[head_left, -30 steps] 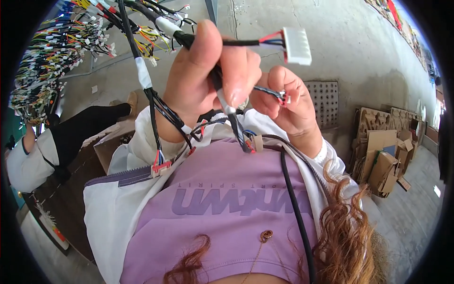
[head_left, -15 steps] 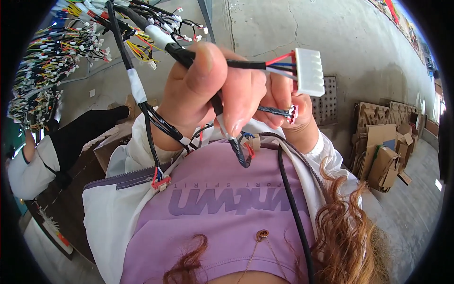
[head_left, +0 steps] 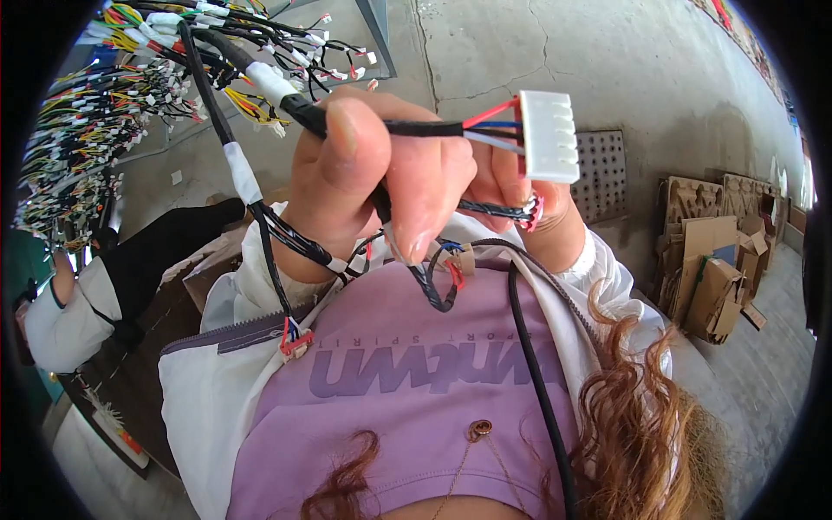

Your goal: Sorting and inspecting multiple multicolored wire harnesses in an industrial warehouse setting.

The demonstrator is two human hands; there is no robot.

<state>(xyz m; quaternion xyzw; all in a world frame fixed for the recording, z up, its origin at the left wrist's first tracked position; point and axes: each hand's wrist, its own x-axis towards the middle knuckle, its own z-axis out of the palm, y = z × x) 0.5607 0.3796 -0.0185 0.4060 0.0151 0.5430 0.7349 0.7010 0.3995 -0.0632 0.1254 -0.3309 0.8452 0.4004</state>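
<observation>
My left hand is closed round a black-wrapped wire harness, with the thumb on top. One branch passes over its fingers to a white multi-pin connector with red, blue and grey wires. Behind that connector, partly hidden, my right hand has its fingers closed about another branch, which ends in a small red and white connector. Below my left hand a short branch curls to a connector with red and blue wires. Another branch, wrapped in white tape, hangs down to a red connector.
Many bundled wire harnesses hang at the upper left beside a grey metal frame. A person is at the far left, by a dark table. Flattened cardboard boxes stand at the right near a perforated plate.
Both hands and the white connector have shifted slightly left. Both hands keep their hold on the harness.
</observation>
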